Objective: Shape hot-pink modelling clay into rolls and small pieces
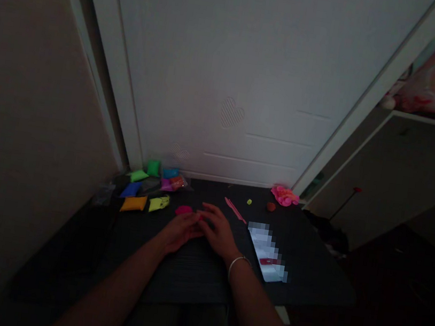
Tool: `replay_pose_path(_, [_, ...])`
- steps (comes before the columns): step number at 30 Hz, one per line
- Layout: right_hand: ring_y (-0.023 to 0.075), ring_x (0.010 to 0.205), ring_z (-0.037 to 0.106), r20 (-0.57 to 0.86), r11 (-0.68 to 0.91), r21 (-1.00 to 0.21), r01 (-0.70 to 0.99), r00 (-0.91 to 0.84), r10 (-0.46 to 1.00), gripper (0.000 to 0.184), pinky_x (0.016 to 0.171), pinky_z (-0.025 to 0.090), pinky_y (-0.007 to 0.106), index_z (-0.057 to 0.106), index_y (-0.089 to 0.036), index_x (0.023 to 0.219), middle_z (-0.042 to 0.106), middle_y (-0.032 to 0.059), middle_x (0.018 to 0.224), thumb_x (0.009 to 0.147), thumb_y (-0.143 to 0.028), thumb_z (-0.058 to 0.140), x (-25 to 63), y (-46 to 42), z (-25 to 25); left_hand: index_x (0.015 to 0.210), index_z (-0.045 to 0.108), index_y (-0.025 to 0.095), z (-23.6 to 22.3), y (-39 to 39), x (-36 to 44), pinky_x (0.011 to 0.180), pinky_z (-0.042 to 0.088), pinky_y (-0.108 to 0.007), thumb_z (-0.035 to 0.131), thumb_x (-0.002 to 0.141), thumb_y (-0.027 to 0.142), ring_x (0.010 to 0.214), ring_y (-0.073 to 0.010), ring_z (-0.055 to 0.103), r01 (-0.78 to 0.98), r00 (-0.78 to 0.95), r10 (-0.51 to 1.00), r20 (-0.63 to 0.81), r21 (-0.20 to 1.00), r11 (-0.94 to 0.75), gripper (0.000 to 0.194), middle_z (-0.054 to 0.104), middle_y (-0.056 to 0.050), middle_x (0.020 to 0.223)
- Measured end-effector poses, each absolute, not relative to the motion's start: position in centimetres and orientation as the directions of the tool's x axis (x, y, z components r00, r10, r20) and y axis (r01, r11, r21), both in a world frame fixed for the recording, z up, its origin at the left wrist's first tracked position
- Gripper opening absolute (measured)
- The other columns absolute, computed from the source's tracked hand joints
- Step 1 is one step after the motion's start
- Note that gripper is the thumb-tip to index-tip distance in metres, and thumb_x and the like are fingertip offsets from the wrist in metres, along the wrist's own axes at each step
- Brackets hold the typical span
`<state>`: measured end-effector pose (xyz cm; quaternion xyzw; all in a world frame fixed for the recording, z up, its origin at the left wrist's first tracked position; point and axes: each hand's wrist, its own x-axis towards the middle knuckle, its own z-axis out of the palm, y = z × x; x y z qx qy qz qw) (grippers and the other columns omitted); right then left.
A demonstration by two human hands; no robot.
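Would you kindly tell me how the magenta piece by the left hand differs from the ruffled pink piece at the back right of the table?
The magenta piece is a deep, even colour; the ruffled pink piece is lighter, with orange tints. The magenta piece looks compact and smooth-edged, while the ruffled pink piece spreads wider with a wavy outline. Both lie on the dark tabletop.

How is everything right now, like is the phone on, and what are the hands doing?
Left hand: fingers bent, close against the right hand.
Right hand: fingers curved.
Phone: lying flat, screen lit.
Pink tools: lying flat.
Orange packet: lying down; too dim to tell if opened.
Pink ruffled piece: lying near the table's far edge.
White door: looks shut.
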<state>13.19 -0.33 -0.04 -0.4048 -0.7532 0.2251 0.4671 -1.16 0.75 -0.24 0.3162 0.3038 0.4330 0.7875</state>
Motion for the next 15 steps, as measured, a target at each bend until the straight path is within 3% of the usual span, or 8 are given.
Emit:
replay_pose_path(5, [0.0161, 0.103, 0.050, 0.516, 0.539, -0.727, 0.426, -0.180, 0.838, 0.015, 0.089, 0.040, 0.032, 0.061, -0.022, 0.090, 0.051, 0.0058, 0.111, 0.076, -0.024, 0.055, 13.23, -0.38, 0.06, 0.078, 0.060, 0.012, -0.22, 0.76, -1.20, 0.073, 0.049, -0.032, 0.058, 0.074, 0.024, 0.073, -0.0148, 0.061, -0.452, 0.479, 0.850, -0.220, 0.768, 0.454, 0.013, 0.064, -0.006, 0.077])
replay_pose_path(11, [0.0151, 0.107, 0.047, 0.520, 0.574, -0.707, 0.414, -0.246, 0.818, 0.028, 0.091, 0.038, 0.031, 0.056, -0.024, 0.106, 0.047, 0.0059, 0.118, 0.079, -0.020, 0.050, 13.23, -0.41, 0.14, 0.076, 0.060, 0.014, -0.32, 0.84, -1.17, 0.071, 0.049, -0.030, 0.063, 0.070, 0.025, 0.068, -0.0130, 0.060, -0.480, 0.431, 0.882, -0.192, 0.779, 0.404, 0.013, 0.063, -0.003, 0.071])
replay_pose_path(15, [0.0158, 0.104, 0.049, 0.524, 0.558, -0.712, 0.427, -0.207, 0.826, 0.018, 0.090, 0.039, 0.032, 0.060, -0.023, 0.094, 0.050, 0.0061, 0.112, 0.077, -0.022, 0.053, 13.21, -0.41, 0.19, 0.075, 0.061, 0.012, -0.26, 0.79, -1.08, 0.073, 0.048, -0.032, 0.064, 0.068, 0.024, 0.071, -0.0143, 0.060, -0.449, 0.442, 0.877, -0.190, 0.799, 0.399, 0.014, 0.064, -0.005, 0.073])
